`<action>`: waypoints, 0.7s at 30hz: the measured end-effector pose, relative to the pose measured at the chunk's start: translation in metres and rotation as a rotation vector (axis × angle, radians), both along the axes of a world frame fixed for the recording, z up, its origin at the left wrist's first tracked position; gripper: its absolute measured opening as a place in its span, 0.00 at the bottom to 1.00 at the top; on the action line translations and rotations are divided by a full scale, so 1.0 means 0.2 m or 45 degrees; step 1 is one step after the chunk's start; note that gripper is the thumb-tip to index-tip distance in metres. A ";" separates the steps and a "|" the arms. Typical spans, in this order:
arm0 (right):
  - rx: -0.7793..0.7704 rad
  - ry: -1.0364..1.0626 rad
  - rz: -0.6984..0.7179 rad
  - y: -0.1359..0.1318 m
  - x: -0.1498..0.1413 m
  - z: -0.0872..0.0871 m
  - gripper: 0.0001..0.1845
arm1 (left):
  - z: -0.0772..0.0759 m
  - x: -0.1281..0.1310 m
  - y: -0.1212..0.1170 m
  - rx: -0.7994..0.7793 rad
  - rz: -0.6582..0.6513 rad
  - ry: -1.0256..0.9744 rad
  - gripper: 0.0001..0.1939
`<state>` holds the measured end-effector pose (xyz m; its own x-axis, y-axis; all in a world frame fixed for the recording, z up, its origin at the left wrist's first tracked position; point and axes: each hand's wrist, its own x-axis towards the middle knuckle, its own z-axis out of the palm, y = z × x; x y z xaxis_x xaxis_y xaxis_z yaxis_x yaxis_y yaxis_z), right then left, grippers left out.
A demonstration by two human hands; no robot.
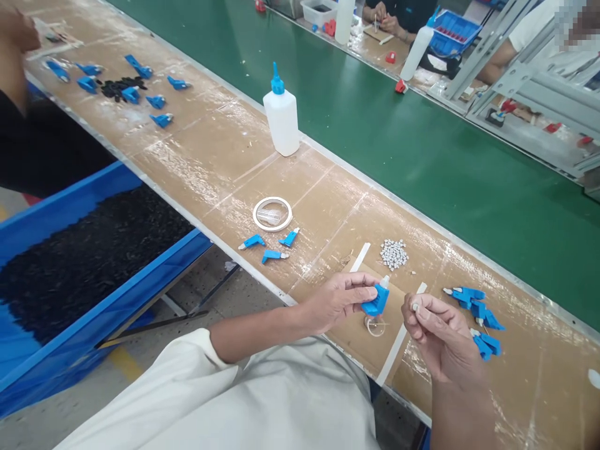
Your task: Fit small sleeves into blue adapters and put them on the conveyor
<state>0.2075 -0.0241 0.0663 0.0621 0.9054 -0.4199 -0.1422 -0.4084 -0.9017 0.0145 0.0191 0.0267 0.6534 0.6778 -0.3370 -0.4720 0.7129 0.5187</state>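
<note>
blue part point(376, 301) sat pinched in left hand point(335, 303), tip point(385, 282) clear
right hand point(440, 328) pinched a tiny piece point(415, 307); grey bits point(394, 254) lay toward far edge of the table point(328, 206), likely for reach

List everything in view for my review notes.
Bench: one, brown, diagonal
Belt: one, green, beyond bench
Near bottle: one, white, blue cap, bench's far edge
Far bottles: two, white, across belt
Ring: one, white, bench
Loose parts: blue; eight upper left, three by ring, overlapping cluster right
Bin: one, blue, lower left
Black pieces: many, black, upper-left bench and bin
Pale bits: many, greyish, right of centre
Round item: one, clear, below pale bits
Strips: two, white, right of centre
Tray: one, blue, upper right
Tub: one, white, top centre
Red parts: several, red, across belt
Rack: one, grey, upper right
Co-workers: three, partly seen, top
Garment: one, pale, bottom
Left hand: one, holding a blue part
Right hand: one, pinching a pale bit
</note>
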 end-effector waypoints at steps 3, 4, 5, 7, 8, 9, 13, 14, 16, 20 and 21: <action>0.002 0.051 -0.052 -0.05 -0.04 -0.02 0.19 | -0.01 0.01 -0.03 0.018 -0.020 0.028 0.24; 0.005 0.050 -0.071 -0.06 -0.04 -0.02 0.19 | -0.01 0.01 -0.04 0.020 -0.024 0.035 0.24; 0.010 0.046 -0.090 -0.07 -0.05 -0.03 0.18 | -0.02 0.00 -0.04 0.020 -0.027 0.038 0.24; 0.015 0.034 -0.124 -0.09 -0.05 -0.04 0.18 | -0.02 0.00 -0.06 0.025 -0.027 0.039 0.24; 0.014 0.028 -0.129 -0.10 -0.05 -0.04 0.18 | -0.02 0.00 -0.06 0.030 -0.026 0.039 0.24; 0.012 0.026 -0.128 -0.11 -0.05 -0.05 0.18 | -0.01 0.00 -0.07 0.038 -0.026 0.040 0.23; -0.004 0.010 -0.110 -0.15 -0.05 -0.09 0.15 | -0.01 -0.01 -0.08 0.052 -0.029 0.045 0.24; 0.001 -0.002 -0.109 -0.15 -0.04 -0.10 0.14 | -0.02 0.00 -0.08 0.053 -0.033 0.048 0.24; 0.037 -0.093 -0.137 -0.16 -0.03 -0.14 0.14 | -0.02 -0.01 -0.08 0.051 -0.039 0.056 0.24; 0.231 -0.890 -0.188 -0.16 0.07 -0.24 0.12 | -0.04 -0.02 -0.08 0.023 -0.017 0.071 0.25; 0.310 -1.169 -0.112 -0.15 0.12 -0.26 0.12 | -0.04 -0.03 -0.07 0.020 -0.006 0.075 0.24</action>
<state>0.2309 -0.0551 0.0136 0.3460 0.9379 0.0263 0.6423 -0.2163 -0.7353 0.0084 0.0048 0.0186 0.6358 0.6806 -0.3641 -0.4371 0.7063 0.5568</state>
